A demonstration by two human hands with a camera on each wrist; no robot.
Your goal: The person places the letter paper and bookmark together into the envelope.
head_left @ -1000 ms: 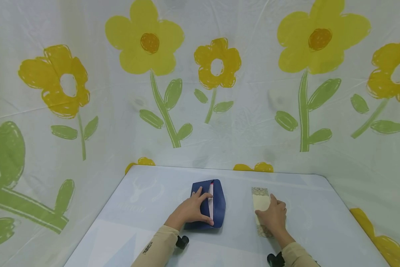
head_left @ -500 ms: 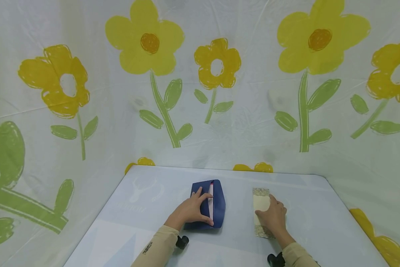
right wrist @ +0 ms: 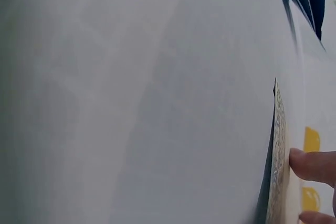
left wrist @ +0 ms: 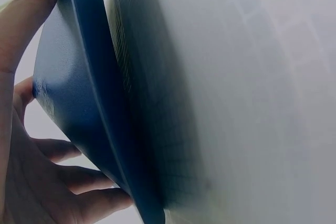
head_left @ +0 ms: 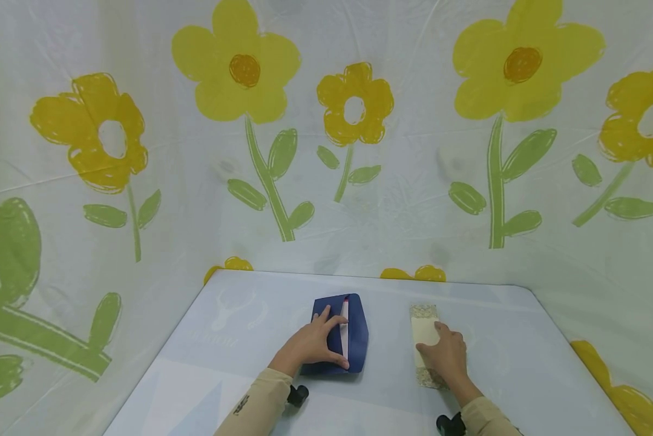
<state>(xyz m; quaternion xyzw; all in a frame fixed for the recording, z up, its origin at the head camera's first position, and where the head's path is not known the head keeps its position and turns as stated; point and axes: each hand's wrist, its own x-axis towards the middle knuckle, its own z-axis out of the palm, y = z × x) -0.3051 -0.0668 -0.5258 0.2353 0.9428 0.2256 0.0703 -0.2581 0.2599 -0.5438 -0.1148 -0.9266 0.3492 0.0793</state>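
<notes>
A dark blue envelope [head_left: 361,330] lies on the table with its flap toward the right. Inside its gaping mouth shows a white paper edge [head_left: 344,342] with a red tip at the top. My left hand [head_left: 311,344] grips the envelope's pocket, thumb and forefinger spread along the mouth. In the left wrist view the envelope [left wrist: 79,77] rises beside the fingers. Farther right, my right hand [head_left: 449,356] holds a narrow cream card [head_left: 423,330] with patterned ends, thumb near its left edge and forefinger near its right. The palm hides part of the card.
The pale table [head_left: 391,399] ends at a back edge before a white curtain [head_left: 408,169] printed with yellow flowers. A bare strip of tabletop separates envelope and card. Dark wrist-camera mounts [head_left: 298,395] hang under both sleeves.
The right forefinger has drawn in slightly, and the card has shifted a little left. The left hand and the envelope stay in place.
</notes>
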